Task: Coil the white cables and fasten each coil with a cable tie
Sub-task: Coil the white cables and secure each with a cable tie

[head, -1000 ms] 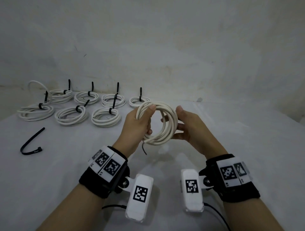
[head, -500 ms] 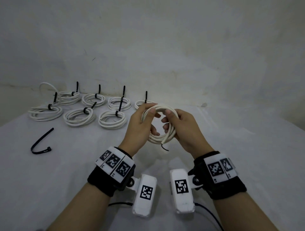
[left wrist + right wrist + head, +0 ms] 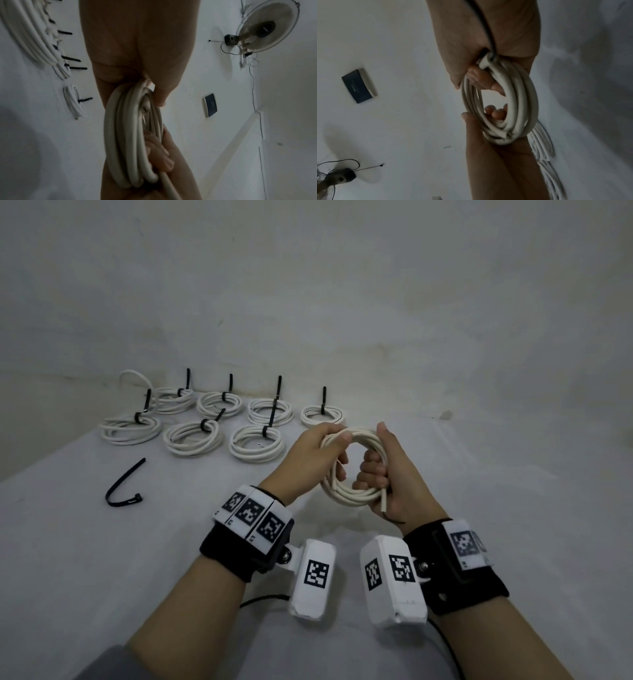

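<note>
Coil held above the table, centre, between both hands.
Left hand (image 3: 310, 455) and right hand (image 3: 394, 474) on round coil of white cable (image 3: 356, 470); seven tied white cable coils (image 3: 257, 441) far left; loose black plastic cable tie (image 3: 125, 486) nearer, left.

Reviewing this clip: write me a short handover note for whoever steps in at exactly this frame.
Left hand: grips the far-left side of the white cable coil, thumb on top.
Right hand: fingers curled through the coil's right side, also pinning the cable's loose end.
The coil is held above the table, not yet tied.
Done: seven tied coils lie in two rows at far left, black tie tails sticking up.
Left: one loose black cable tie lies on the table to the left. Probably fetch it, wrap the held coil, then set it with the others.
</note>
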Demonstrator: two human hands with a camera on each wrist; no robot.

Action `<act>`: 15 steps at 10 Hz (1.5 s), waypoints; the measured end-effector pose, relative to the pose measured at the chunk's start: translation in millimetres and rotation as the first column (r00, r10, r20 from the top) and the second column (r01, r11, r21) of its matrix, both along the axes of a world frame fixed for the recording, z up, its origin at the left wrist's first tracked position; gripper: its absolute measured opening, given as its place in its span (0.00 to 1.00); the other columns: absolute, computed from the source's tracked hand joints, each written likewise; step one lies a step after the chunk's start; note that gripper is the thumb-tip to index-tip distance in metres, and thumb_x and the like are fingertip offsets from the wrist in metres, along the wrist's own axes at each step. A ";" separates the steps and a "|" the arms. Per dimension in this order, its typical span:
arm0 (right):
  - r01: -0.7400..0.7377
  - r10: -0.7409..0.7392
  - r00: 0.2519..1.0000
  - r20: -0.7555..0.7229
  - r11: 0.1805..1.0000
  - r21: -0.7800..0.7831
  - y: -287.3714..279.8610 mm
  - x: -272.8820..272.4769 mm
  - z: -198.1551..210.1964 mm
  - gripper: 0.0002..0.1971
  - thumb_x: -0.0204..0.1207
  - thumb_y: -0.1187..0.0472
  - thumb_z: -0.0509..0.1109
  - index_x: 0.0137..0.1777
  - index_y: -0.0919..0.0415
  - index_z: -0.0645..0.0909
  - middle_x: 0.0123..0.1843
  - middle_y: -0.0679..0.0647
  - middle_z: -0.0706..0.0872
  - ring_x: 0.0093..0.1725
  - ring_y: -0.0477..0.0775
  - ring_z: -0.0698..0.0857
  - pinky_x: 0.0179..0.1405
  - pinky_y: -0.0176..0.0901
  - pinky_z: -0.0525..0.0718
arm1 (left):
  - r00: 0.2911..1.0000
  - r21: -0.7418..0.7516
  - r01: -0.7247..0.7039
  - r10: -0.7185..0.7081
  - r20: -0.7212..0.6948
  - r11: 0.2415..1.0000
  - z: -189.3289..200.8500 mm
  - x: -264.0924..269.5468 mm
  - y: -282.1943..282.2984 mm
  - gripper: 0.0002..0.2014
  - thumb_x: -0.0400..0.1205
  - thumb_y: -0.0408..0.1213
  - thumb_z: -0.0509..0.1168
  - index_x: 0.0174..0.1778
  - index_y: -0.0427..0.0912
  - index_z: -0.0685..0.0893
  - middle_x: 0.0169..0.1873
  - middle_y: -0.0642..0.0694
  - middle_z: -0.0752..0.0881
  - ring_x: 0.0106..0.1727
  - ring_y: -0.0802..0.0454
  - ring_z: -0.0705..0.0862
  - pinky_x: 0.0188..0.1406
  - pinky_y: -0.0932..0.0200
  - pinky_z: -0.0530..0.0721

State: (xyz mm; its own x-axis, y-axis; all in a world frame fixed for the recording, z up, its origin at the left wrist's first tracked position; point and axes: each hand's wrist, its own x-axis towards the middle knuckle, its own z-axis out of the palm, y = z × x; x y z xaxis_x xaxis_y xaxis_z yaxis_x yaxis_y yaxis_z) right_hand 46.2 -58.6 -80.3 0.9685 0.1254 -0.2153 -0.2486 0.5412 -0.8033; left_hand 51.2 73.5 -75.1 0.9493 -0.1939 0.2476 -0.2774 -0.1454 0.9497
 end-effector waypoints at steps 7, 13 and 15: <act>-0.073 0.075 0.996 0.049 0.997 -0.030 13.3 -9.9 -8.9 0.25 0.78 0.41 0.63 0.28 0.56 0.63 0.15 0.46 0.60 0.11 0.42 0.60 0.15 0.31 0.69 | 0.665 0.948 -0.259 0.746 0.038 0.183 -27.3 4.8 249.1 0.16 0.83 0.37 0.64 0.61 0.29 0.81 0.42 0.40 0.80 0.63 0.37 0.82 0.58 0.52 0.79; 0.405 -0.361 0.905 0.227 0.893 -0.196 6.5 -7.9 -2.1 0.25 0.77 0.42 0.68 0.28 0.61 0.71 0.15 0.49 0.65 0.15 0.48 0.63 0.26 0.42 0.73 | 0.944 0.195 0.061 0.007 -0.330 0.979 25.7 -56.7 38.8 0.03 0.79 0.29 0.69 0.41 0.33 0.86 0.26 0.44 0.85 0.20 0.61 0.82 0.23 0.71 0.80; 0.471 -0.358 0.848 0.391 0.847 -0.247 9.6 -13.2 3.9 0.25 0.76 0.45 0.70 0.26 0.63 0.71 0.15 0.50 0.67 0.14 0.48 0.65 0.21 0.39 0.72 | 0.964 0.018 -0.075 0.077 -0.253 0.997 27.1 -49.0 10.9 0.05 0.80 0.26 0.67 0.39 0.32 0.85 0.21 0.46 0.84 0.20 0.61 0.81 0.23 0.70 0.81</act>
